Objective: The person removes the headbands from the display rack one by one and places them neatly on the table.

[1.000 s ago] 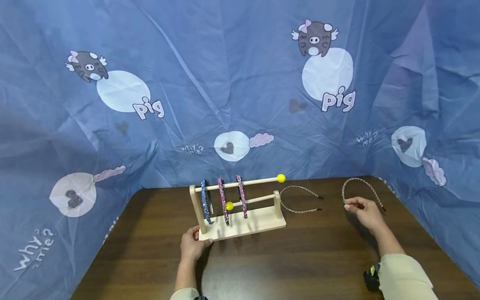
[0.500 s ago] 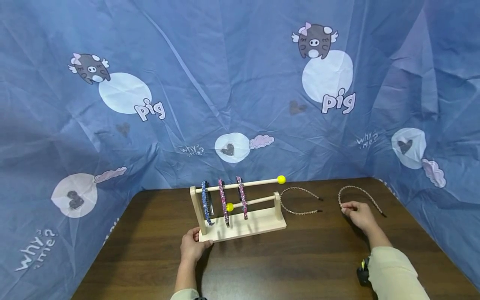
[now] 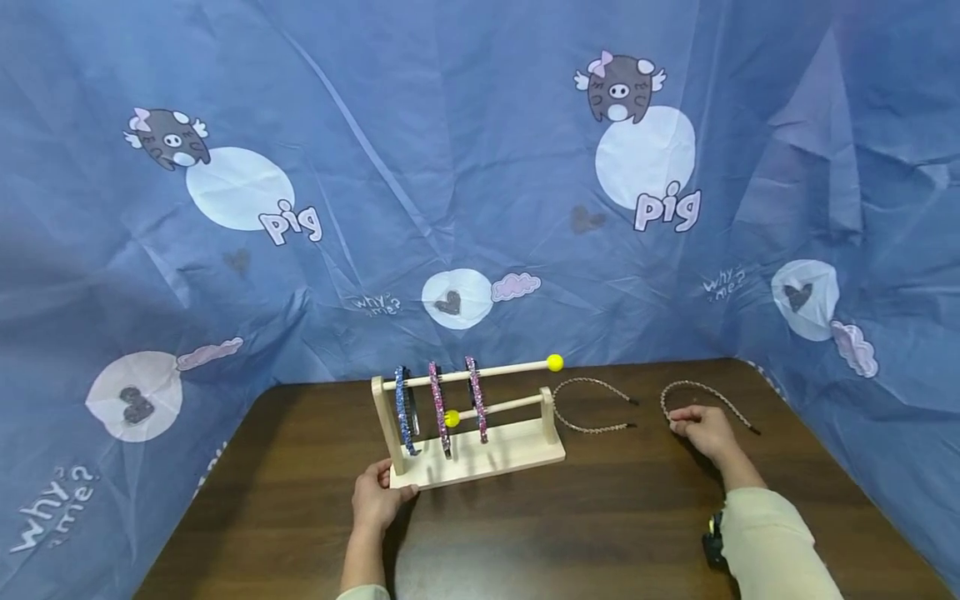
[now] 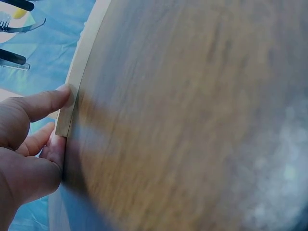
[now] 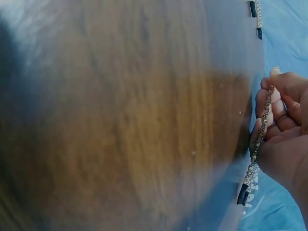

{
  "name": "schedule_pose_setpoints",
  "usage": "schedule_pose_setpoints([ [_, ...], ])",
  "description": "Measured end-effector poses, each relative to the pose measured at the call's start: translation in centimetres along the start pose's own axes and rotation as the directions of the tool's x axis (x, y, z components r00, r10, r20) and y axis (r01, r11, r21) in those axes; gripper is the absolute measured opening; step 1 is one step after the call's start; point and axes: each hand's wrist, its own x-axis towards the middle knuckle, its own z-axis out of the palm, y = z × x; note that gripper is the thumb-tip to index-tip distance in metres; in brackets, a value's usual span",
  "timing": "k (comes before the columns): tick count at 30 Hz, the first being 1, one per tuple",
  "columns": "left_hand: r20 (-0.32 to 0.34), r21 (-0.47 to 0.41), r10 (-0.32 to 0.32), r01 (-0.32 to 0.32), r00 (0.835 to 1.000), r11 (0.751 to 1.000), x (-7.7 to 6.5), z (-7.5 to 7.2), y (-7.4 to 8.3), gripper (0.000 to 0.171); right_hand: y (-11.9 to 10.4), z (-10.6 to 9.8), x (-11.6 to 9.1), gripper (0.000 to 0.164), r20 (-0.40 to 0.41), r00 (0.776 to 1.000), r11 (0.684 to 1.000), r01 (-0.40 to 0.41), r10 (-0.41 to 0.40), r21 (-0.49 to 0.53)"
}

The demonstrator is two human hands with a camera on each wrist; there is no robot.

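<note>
My left hand holds the left end of a pale wooden headband stand, thumb along the base's front edge and fingers round its corner. On the stand's upper bar hang a blue glittery headband and two pink ones, the left pink headband and the right pink headband. To the right, my right hand pinches one side of a thin beaded headband. In the right wrist view this beaded headband runs between thumb and fingers, its dark tips pointing down.
Another thin beaded headband lies just right of the stand, open end to the right. Yellow balls cap the bars, the upper ball and the lower ball. A blue printed cloth rises behind the brown wooden table.
My right hand has moved a little to the left, bringing the pinched headband nearer the one lying by the stand. My left hand keeps its hold on the base; the head view has shifted slightly.
</note>
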Motion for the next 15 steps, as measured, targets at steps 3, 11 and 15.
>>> schedule_pose_setpoints([
  [3,0.005,-0.012,-0.009,0.009,1.0,1.0,0.0,-0.1,0.0,0.062,-0.1,0.1,0.4,0.019,0.007,1.0,1.0,0.011,-0.011,-0.016],
  [11,0.007,-0.018,-0.005,0.005,1.0,1.0,0.2,-0.1,0.0,0.063,-0.6,0.4,1.2,0.016,0.054,0.996,0.991,0.079,-0.074,-0.108],
  [15,0.012,-0.019,-0.004,0.004,1.0,1.0,0.1,-0.2,-0.1,0.063,-0.5,0.8,1.1,0.016,0.055,0.995,0.99,0.089,-0.084,-0.113],
])
